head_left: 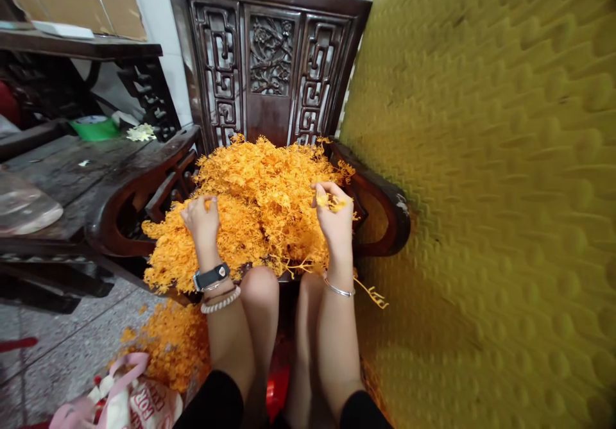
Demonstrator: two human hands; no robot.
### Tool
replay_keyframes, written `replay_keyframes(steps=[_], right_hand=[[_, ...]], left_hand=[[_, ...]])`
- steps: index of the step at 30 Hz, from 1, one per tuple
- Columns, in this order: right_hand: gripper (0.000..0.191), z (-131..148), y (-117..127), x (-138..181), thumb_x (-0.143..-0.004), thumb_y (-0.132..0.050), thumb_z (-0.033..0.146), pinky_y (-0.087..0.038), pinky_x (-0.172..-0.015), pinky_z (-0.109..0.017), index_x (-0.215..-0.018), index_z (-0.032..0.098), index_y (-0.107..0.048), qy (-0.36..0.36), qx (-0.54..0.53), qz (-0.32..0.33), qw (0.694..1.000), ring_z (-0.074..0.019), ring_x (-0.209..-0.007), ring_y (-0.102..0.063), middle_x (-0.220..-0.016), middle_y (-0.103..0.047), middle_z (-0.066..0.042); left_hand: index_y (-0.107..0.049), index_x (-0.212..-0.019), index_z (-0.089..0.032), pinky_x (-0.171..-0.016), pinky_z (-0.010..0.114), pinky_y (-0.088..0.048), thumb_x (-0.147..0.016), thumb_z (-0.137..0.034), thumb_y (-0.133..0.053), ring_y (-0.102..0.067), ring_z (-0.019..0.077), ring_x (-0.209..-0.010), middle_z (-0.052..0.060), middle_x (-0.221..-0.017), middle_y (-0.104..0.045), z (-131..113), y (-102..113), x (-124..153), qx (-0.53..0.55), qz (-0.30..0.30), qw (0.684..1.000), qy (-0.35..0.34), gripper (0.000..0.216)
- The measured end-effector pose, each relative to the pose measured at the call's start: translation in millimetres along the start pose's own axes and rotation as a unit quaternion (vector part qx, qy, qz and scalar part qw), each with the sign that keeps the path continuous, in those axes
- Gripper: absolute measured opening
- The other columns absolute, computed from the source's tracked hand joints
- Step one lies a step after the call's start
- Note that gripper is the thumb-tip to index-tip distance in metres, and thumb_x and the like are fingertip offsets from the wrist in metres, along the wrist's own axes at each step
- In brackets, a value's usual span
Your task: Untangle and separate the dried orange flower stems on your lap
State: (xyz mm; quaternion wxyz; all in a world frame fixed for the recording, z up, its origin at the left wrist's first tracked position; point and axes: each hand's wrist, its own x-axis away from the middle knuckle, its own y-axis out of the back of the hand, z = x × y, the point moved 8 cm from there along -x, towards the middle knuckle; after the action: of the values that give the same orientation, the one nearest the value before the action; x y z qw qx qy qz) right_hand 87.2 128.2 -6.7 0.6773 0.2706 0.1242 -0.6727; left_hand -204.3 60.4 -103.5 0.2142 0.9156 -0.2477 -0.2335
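A big heap of orange artificial sprigs (pixel 260 204) fills the seat of a dark carved wooden chair (pixel 269 57). My left hand (pixel 202 218) rests on the heap's left side, fingers curled round some sprigs. My right hand (pixel 334 214) is at the heap's right edge, fingers pinched on a small orange-yellow sprig piece (pixel 332 203). A loose sprig (pixel 370 294) dangles below my right wrist. My knees press against the chair's front.
A yellow padded wall (pixel 491 198) stands close on the right. More orange sprigs (pixel 173 342) lie on the floor at left, beside a pink-handled bag (pixel 125 397). A dark wooden table (pixel 62 172) with a green tape roll (pixel 95 127) stands left.
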Motion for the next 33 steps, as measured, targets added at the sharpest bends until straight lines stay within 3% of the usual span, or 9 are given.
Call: replay_keyframes(steps=[3, 6, 11, 14, 18, 23, 26, 30, 33], right_hand=[[0.022, 3, -2, 2, -0.083, -0.046, 0.035, -0.038, -0.066, -0.027, -0.078, 0.018, -0.058, 0.029, 0.053, -0.008, 0.998, -0.0146, -0.069, -0.053, -0.073, -0.06, -0.002], [0.02, 12, -11, 5, -0.086, -0.041, 0.033, -0.038, -0.071, -0.029, -0.085, 0.019, -0.056, 0.05, 0.074, -0.008, 0.996, -0.0167, -0.077, -0.053, -0.081, -0.059, -0.004], [0.025, 33, -27, 13, -0.089, -0.031, 0.027, -0.038, -0.08, -0.033, -0.102, 0.02, -0.051, 0.09, 0.12, -0.015, 0.989, -0.0195, -0.091, -0.052, -0.101, -0.056, -0.01], [0.029, 38, -33, 17, -0.088, -0.031, 0.023, -0.04, -0.075, -0.033, -0.111, 0.022, -0.048, 0.098, 0.141, -0.029, 0.985, -0.0192, -0.086, -0.052, -0.103, -0.052, -0.01], [0.037, 38, -35, 21, -0.083, -0.037, 0.017, -0.039, -0.064, -0.032, -0.116, 0.028, -0.048, 0.11, 0.148, -0.033, 0.982, -0.0158, -0.07, -0.049, -0.095, -0.048, -0.006], [0.024, 36, -41, 20, -0.079, -0.044, 0.018, -0.038, -0.063, -0.032, -0.102, 0.021, -0.053, 0.113, 0.168, 0.026, 0.979, -0.0156, -0.072, -0.047, -0.092, -0.045, -0.006], [0.017, 36, -41, 19, -0.076, -0.051, 0.018, -0.037, -0.062, -0.03, -0.092, 0.021, -0.051, 0.118, 0.153, 0.083, 0.978, -0.0136, -0.069, -0.045, -0.087, -0.045, -0.003], [0.013, 41, -46, 24, -0.077, -0.057, 0.031, -0.038, -0.062, -0.027, -0.079, 0.021, -0.05, 0.124, 0.089, 0.224, 0.963, -0.0116, -0.066, -0.043, -0.078, -0.045, 0.001], [0.017, 48, -42, 24, -0.083, -0.05, 0.033, -0.038, -0.067, -0.028, -0.073, 0.02, -0.047, 0.124, 0.054, 0.235, 0.963, -0.012, -0.071, -0.045, -0.074, -0.045, 0.001]], left_hand=[[-0.058, -0.107, -0.024, -0.101, 0.049, -0.022, -0.077, -0.042, -0.056, -0.041, 0.0302, -0.118, 0.011, -0.12, -0.054, -6, 5, 0, 0.044, -0.005, 0.998, -0.049, 0.035], [-0.06, -0.102, -0.023, -0.1, 0.039, -0.03, -0.081, -0.042, -0.05, -0.049, 0.0227, -0.11, 0.007, -0.113, -0.06, -51, 11, 11, 0.175, 0.016, 0.972, -0.158, 0.03], [-0.061, -0.091, -0.018, -0.077, 0.032, -0.045, -0.087, -0.049, -0.034, -0.06, 0.0185, -0.082, 0.008, -0.085, -0.064, -134, 3, 58, 0.353, 0.244, 0.875, -0.225, 0.042], [-0.056, -0.095, -0.019, -0.071, 0.029, -0.044, -0.074, -0.053, -0.055, -0.057, 0.0176, -0.079, 0.006, -0.088, -0.061, -161, 5, 81, 0.317, 0.255, 0.874, -0.267, 0.04], [-0.05, -0.104, -0.021, -0.067, 0.028, -0.043, -0.06, -0.043, -0.072, -0.056, 0.0159, -0.076, 0.006, -0.097, -0.058, -164, -2, 85, 0.258, 0.215, 0.906, -0.257, 0.054], [-0.051, -0.102, -0.021, -0.063, 0.026, -0.042, -0.082, -0.036, -0.052, -0.054, 0.0132, -0.07, 0.003, -0.082, -0.056, -151, -15, 72, 0.352, 0.217, 0.889, -0.197, 0.025], [-0.055, -0.098, -0.02, -0.067, 0.025, -0.042, -0.083, -0.032, -0.051, -0.054, 0.0135, -0.075, 0.003, -0.085, -0.057, -152, -12, 68, 0.387, 0.219, 0.87, -0.211, 0.019], [-0.057, -0.092, -0.021, -0.07, 0.026, -0.042, -0.084, -0.031, -0.049, -0.053, 0.0137, -0.077, 0.003, -0.085, -0.057, -151, 0, 63, 0.411, 0.167, 0.867, -0.227, 0.015], [-0.055, -0.09, -0.021, -0.064, 0.024, -0.04, -0.084, -0.035, -0.05, -0.05, 0.0123, -0.071, 0.002, -0.078, -0.054, -150, -4, 62, 0.432, 0.176, 0.861, -0.205, 0.016]])
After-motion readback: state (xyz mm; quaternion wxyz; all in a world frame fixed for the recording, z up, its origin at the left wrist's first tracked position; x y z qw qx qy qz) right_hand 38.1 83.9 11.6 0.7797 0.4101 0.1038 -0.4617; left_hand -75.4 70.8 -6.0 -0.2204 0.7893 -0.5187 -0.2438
